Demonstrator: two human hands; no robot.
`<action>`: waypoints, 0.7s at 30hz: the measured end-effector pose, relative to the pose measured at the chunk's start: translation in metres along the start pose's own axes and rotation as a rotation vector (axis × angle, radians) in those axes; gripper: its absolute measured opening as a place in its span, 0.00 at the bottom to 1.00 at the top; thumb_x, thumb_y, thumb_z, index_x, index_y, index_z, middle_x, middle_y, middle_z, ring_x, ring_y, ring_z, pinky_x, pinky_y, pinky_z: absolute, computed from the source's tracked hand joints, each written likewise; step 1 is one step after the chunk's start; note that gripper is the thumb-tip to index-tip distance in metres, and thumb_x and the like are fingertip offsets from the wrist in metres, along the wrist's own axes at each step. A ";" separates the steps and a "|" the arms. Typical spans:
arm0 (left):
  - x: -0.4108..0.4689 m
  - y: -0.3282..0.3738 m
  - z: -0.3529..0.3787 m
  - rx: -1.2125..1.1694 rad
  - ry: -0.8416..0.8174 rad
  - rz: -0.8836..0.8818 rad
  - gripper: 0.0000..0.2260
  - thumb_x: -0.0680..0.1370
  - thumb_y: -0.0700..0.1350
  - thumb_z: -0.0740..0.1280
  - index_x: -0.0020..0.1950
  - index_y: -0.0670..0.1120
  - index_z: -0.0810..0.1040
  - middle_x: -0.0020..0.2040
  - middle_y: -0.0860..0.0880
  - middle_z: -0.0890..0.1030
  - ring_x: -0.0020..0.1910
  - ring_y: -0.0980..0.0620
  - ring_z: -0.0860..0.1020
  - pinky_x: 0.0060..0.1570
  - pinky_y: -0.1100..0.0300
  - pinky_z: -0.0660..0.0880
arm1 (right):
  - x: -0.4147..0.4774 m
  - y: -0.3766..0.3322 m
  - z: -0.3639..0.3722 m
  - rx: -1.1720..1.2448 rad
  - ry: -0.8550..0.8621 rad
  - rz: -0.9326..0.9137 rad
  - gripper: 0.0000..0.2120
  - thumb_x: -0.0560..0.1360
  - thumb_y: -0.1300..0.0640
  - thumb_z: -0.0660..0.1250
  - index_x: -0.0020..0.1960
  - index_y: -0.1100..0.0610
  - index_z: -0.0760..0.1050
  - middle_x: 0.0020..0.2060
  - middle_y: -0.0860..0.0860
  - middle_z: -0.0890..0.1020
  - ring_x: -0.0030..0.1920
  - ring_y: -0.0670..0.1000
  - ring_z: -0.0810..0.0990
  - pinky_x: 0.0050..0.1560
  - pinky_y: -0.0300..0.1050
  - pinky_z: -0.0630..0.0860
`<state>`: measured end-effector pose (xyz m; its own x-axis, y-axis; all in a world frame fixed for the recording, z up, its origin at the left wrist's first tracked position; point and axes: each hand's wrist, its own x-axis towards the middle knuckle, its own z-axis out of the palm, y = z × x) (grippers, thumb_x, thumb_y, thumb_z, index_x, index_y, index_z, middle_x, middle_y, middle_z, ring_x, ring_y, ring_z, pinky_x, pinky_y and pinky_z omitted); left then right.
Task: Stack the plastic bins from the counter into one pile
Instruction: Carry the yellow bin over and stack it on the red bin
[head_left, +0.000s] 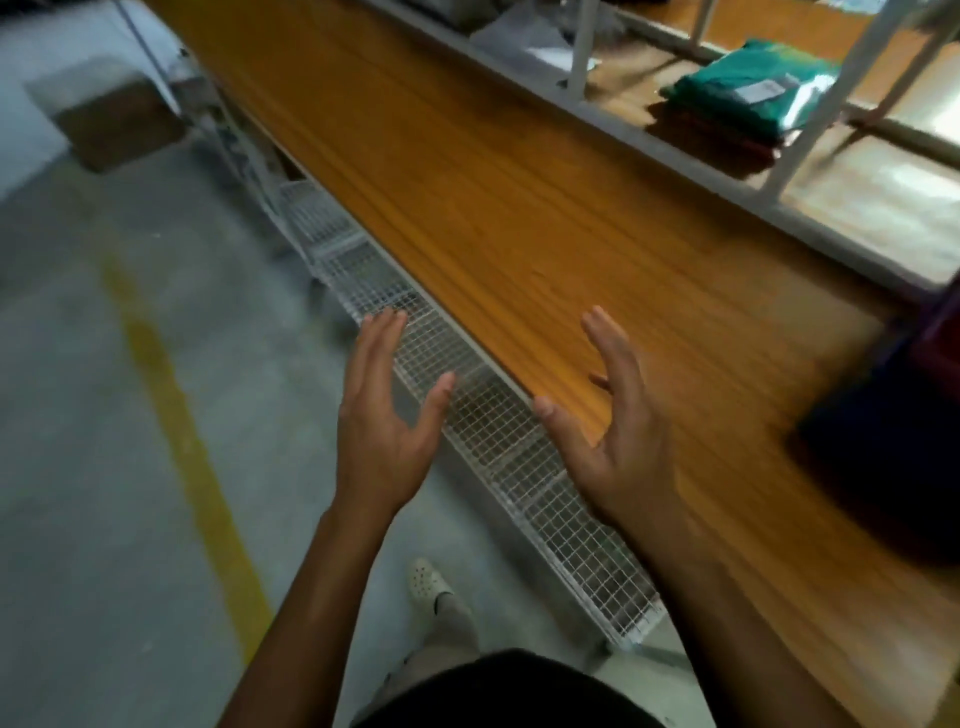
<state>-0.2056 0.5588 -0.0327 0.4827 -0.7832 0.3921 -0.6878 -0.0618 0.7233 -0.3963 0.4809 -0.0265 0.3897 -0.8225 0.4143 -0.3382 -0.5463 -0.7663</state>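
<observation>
Both hands hold nothing. The left hand (380, 426) and the right hand (623, 447) are spread with fingers nearly straight and palms turned toward each other. The right one is over the near edge of the wooden counter (493, 182). A dark blue bin (883, 447) stands on the counter, right of the right hand and apart from it. A reddish bin (937, 338) is just beyond it. Both are blurred, so I cannot tell their long axis.

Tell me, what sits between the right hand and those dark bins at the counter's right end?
Only bare wooden counter: the head view shows nothing on it between the right hand and the dark bins, which are blurred.
</observation>
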 end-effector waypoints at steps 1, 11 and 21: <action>0.010 -0.013 -0.010 0.015 0.024 -0.016 0.28 0.80 0.53 0.66 0.76 0.42 0.66 0.77 0.44 0.66 0.78 0.48 0.61 0.72 0.73 0.54 | 0.014 -0.003 0.018 0.009 -0.014 -0.016 0.37 0.77 0.34 0.61 0.78 0.54 0.61 0.77 0.54 0.66 0.75 0.52 0.67 0.64 0.64 0.75; 0.099 -0.140 -0.114 0.145 0.256 -0.140 0.28 0.79 0.53 0.64 0.75 0.41 0.67 0.75 0.43 0.68 0.77 0.46 0.63 0.74 0.64 0.57 | 0.133 -0.047 0.199 0.104 -0.217 -0.144 0.35 0.77 0.41 0.65 0.77 0.58 0.63 0.76 0.54 0.66 0.76 0.51 0.66 0.67 0.62 0.73; 0.192 -0.222 -0.159 0.224 0.353 -0.173 0.27 0.79 0.52 0.65 0.75 0.40 0.67 0.75 0.42 0.69 0.77 0.45 0.63 0.75 0.66 0.57 | 0.232 -0.066 0.322 0.184 -0.332 -0.152 0.36 0.76 0.39 0.64 0.78 0.53 0.61 0.77 0.52 0.65 0.76 0.52 0.66 0.67 0.63 0.73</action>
<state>0.1256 0.5203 -0.0272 0.7297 -0.4930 0.4738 -0.6620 -0.3361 0.6699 -0.0084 0.3773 -0.0383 0.6890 -0.6221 0.3719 -0.1081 -0.5956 -0.7960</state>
